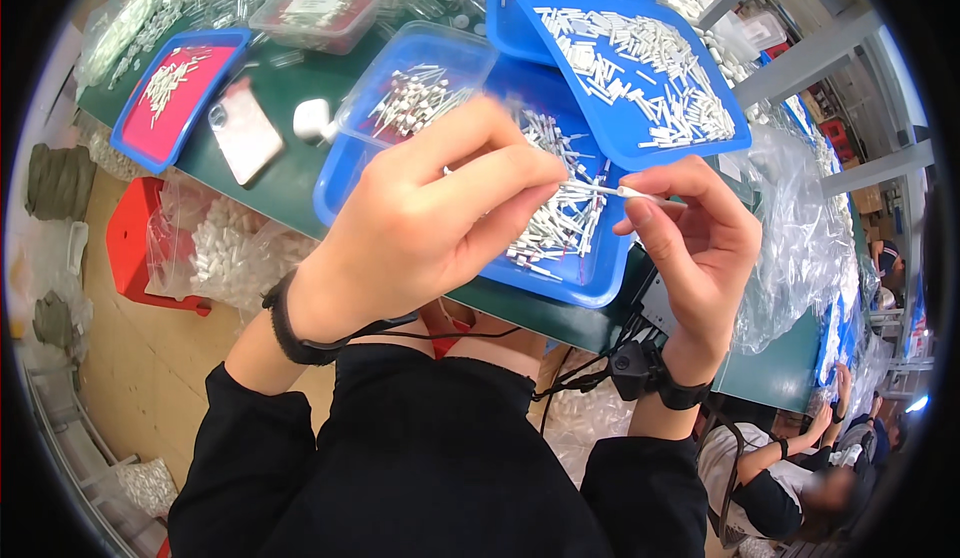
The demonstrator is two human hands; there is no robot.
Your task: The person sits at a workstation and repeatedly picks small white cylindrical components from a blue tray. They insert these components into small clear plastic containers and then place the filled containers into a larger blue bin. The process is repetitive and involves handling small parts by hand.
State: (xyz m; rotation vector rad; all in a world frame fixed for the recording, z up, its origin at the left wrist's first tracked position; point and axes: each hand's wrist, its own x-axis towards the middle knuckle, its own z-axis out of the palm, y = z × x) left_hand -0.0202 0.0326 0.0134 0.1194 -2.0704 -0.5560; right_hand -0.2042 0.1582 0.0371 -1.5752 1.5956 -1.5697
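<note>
Over a blue tray [600,283] my left hand [425,208] pinches a thin white stick [592,188] that points toward the right. My right hand [710,233] holds a small slim white tube [630,193] between thumb and index finger. The stick's tip is at or very near the tube's end; whether it is inside I cannot tell. Below the hands, the tray holds many similar thin white sticks [548,243]. A clear plastic tub [450,46] in the tray's left part contains short white-headed pieces [415,93].
A tilted blue tray [625,153] of short white tubes overlaps the back. Leftward on the green table [270,203] lie a phone [245,133], a white earbud case [312,118] and a red-lined blue tray [185,133]. Clear bags [785,248] lie rightward; a co-worker [760,468] sits lower right.
</note>
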